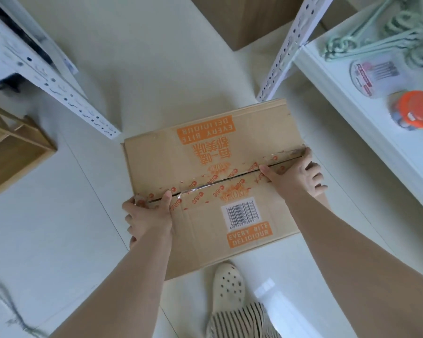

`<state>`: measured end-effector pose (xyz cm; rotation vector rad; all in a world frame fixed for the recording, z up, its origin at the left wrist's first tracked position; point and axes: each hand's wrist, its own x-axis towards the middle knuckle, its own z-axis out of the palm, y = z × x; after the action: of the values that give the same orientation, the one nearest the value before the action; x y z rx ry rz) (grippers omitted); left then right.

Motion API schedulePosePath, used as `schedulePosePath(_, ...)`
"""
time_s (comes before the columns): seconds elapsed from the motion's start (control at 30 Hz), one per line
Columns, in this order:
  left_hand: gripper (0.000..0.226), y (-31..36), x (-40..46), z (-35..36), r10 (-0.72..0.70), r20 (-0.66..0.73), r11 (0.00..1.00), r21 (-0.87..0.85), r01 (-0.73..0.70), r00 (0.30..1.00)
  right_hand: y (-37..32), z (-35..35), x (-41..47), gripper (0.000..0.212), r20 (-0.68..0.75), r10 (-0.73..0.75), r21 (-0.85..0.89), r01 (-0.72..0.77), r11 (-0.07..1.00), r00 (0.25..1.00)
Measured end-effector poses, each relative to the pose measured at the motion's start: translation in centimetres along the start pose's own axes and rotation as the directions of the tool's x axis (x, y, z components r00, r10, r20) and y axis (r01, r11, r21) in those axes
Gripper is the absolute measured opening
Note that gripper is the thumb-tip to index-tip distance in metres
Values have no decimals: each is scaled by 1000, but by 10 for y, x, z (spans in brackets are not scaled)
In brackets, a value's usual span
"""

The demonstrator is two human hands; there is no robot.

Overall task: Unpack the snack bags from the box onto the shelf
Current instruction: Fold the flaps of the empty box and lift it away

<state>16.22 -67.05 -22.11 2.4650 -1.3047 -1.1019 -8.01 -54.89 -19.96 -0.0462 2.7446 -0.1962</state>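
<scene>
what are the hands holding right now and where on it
Both grip the brown cardboard box with orange print at opposite ends of its taped centre seam: left hand at the left end, right hand at the right, thumbs on top, fingers down the sides.

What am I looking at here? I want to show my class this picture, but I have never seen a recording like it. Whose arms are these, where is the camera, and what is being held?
There is no machine: a person wears a camera on the head, looking down. The left hand and right hand grip opposite ends of a closed cardboard box, thumbs on its taped top seam. It seems to be just above the pale floor. A white shelf on the right carries green hangers and an orange-lidded jar. No snack bags show yet.
</scene>
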Motion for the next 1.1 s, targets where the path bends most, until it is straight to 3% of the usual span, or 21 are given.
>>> schedulePosePath(0.3, 82, 88, 60, 12, -119, -31, 983, -144, 113, 992, -131, 2, 66, 128, -14, -137, -70, 136, 988, 990)
schedulePosePath(0.5, 81, 127, 78, 25, -176, 7, 974, -140, 175, 984, -180, -6, 98, 126, -15, -197, -109, 195, 975, 980)
schedulePosePath(0.7, 77, 151, 82, 35, -183, 14, 930, -323, 177, 983, -210, -8, 101, 119, -101, -230, -38, 227, 973, 968)
schedulePosePath(0.77, 78, 155, 84, 38, -162, 101, 895, -403, 189, 982, -209, -7, 82, 119, -184, -142, 48, 153, 987, 973)
schedulePosePath(0.8, 82, 155, 87, 36, -154, 165, 908, -365, 205, 974, -206, -5, 67, 122, -204, -60, 103, 82, 991, 977)
schedulePosePath(0.87, 102, 158, 92, 18, -146, 200, 976, -133, 174, 969, -196, 3, 29, 128, -178, 167, 261, -117, 958, 970)
schedulePosePath(0.9, 114, 162, 95, 6, -74, 170, 997, 14, 73, 983, -191, 10, 8, 131, -127, 297, 344, -239, 908, 946)
schedulePosePath(0.93, 123, 168, 100, -8, 102, 162, 975, 181, -131, 981, -188, 19, -15, 133, -44, 414, 411, -361, 837, 909)
schedulePosePath(0.97, 129, 173, 106, -20, 345, 212, 851, 340, -400, 914, -188, 29, -36, 133, 59, 496, 455, -465, 759, 866)
schedulePosePath(1.0, 131, 180, 115, -29, 571, 307, 628, 433, -646, 761, -191, 39, -55, 133, 158, 534, 494, -535, 686, 831)
schedulePosePath(1.03, 130, 186, 130, -33, 706, 416, 377, 464, -801, 574, -195, 49, -69, 130, 231, 533, 546, -561, 622, 814)
schedulePosePath(1.07, 128, 198, 140, -32, 751, 522, 153, 457, -876, 404, -200, 56, -77, 127, 266, 513, 608, -555, 568, 816)
schedulePosePath(1.1, 126, 208, 152, -29, 728, 623, -28, 446, -895, 288, -203, 60, -79, 123, 270, 497, 662, -533, 526, 825)
